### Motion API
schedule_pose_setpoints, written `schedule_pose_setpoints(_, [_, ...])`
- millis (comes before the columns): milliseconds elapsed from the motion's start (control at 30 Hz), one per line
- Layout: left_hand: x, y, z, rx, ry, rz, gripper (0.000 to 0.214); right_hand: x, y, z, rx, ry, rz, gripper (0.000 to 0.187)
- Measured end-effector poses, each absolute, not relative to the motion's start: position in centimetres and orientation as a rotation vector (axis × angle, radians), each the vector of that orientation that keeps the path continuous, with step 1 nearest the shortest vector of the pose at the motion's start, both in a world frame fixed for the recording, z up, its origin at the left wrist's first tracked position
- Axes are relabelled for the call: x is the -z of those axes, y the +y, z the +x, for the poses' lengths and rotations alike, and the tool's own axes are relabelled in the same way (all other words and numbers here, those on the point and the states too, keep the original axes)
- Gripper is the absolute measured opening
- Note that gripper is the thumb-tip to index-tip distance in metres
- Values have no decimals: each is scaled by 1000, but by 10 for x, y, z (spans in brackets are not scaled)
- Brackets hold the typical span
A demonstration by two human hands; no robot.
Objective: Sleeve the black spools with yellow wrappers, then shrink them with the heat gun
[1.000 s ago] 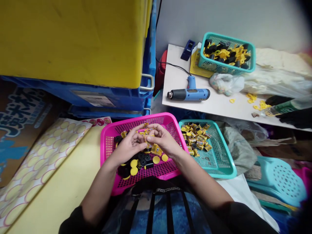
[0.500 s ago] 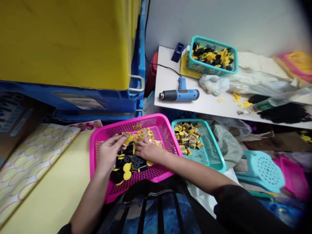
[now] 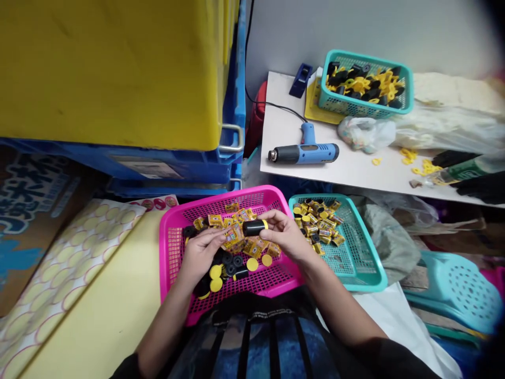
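Note:
My right hand [image 3: 287, 235] pinches a small black cylinder with a yellow end [image 3: 253, 228], held sideways over the pink basket [image 3: 290, 273]. Just left of it, my left hand [image 3: 203, 255] has its thumb and fingers closed on a yellow printed sleeve label [image 3: 232, 236]. The cylinder's black end is close to the label; whether they touch I cannot tell. Beneath both hands lie more yellow printed labels [image 3: 252, 246], black cylinders [image 3: 241, 273] and yellow discs [image 3: 215, 284].
A teal basket [image 3: 355, 266] of labelled cylinders stands right of the pink one. On the white table [image 3: 284, 118] lie a blue heat gun [image 3: 315, 153], a plastic bag [image 3: 366, 132] and another teal basket [image 3: 366, 108]. Blue crates [image 3: 209, 173] stand at left, a teal stool [image 3: 461, 289] at right.
My right hand has risen from the basket's pile and now holds a black cylinder near the label. My left hand keeps its label. The view has shifted slightly left.

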State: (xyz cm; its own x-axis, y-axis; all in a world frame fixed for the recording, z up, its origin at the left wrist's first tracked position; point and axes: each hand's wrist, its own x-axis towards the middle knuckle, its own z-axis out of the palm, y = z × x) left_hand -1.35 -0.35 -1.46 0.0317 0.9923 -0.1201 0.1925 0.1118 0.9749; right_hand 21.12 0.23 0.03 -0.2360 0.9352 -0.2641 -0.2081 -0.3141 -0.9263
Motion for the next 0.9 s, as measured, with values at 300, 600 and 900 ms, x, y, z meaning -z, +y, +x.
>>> schedule_pose_setpoints(300, [9,-7,-10,-980,1288,1342,30,1,7,211,-1732,-1125,-1143,34])
schedule_pose_setpoints(600, [4,-14,3,-883,1207,1050,39,10,-5,192,-1552,-1270,-1134,42])
schedule_pose_setpoints(900, [-3,-28,20,-991,1151,909,28,15,-27,167,-2003,-749,-860,48])
